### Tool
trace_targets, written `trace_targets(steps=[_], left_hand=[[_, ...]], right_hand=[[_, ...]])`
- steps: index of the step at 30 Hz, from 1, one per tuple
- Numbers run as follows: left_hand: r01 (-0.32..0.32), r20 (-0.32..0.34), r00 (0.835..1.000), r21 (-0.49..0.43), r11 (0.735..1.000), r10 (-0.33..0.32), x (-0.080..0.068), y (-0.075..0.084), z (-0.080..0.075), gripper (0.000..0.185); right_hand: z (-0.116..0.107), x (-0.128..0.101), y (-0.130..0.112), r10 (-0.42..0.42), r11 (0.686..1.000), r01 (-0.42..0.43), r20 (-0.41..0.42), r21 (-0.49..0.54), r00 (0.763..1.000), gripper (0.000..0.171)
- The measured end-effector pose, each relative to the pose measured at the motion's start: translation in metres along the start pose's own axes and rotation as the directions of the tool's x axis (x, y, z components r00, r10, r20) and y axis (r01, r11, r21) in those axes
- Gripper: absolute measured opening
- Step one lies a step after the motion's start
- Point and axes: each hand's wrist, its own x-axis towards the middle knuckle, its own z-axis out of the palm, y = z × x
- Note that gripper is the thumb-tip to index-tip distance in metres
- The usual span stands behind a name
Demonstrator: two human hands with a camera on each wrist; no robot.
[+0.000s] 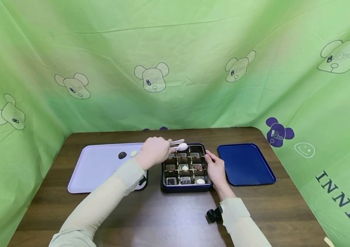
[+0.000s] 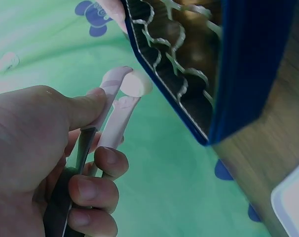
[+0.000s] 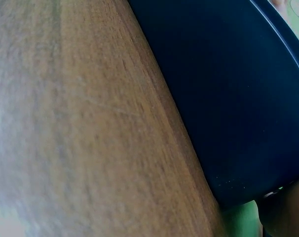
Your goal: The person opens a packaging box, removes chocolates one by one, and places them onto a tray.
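Observation:
My left hand (image 1: 156, 151) grips a pair of tongs (image 2: 115, 116) with pale pink tips and dark handles. Between the tips sits a white rounded piece, probably a chocolate (image 2: 136, 84), over the back row of a dark blue box (image 1: 187, 188). A divided insert inside the box has three rows of compartments. White and dark pieces lie in the front and middle rows, among them a white piece (image 1: 200, 181) at the front right. My right hand (image 1: 216, 169) holds the box's right side, thumb at the rim; its other fingers are mostly hidden.
Left of the box lies a pale lilac tray (image 1: 94, 168) bearing a dark oval piece (image 1: 122, 155) and a whitish piece (image 1: 133, 153); my left arm covers part of it. A flat dark blue lid (image 1: 245, 164) lies to the right. Green cloth hangs behind the wooden table.

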Motion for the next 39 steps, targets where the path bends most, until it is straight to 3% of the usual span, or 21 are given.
trace_targets(steps=[15,25,33,39], left_hand=[[0.049,-0.113,0.992,-0.058,0.997,-0.055,-0.041,-0.038,0.009,0.030],[0.169,-0.026,0.983,-0.214,0.962,-0.179,-0.075,-0.061,0.024,0.029],[0.236,-0.040,0.967,-0.236,0.943,-0.252,-0.105,-0.083,0.033,0.034],[0.284,-0.065,0.949,-0.251,0.925,-0.309,-0.127,-0.095,0.037,0.028]], right_hand=[[-0.003,0.001,0.001,0.009,1.000,-0.009,0.010,-0.017,1.000,0.041],[-0.001,0.000,0.002,0.010,1.000,-0.009,0.016,-0.020,1.000,0.041],[0.000,0.002,0.002,0.008,1.000,-0.007,0.015,-0.026,1.000,0.042],[-0.001,0.001,0.000,0.009,1.000,-0.009,0.018,-0.024,1.000,0.041]])
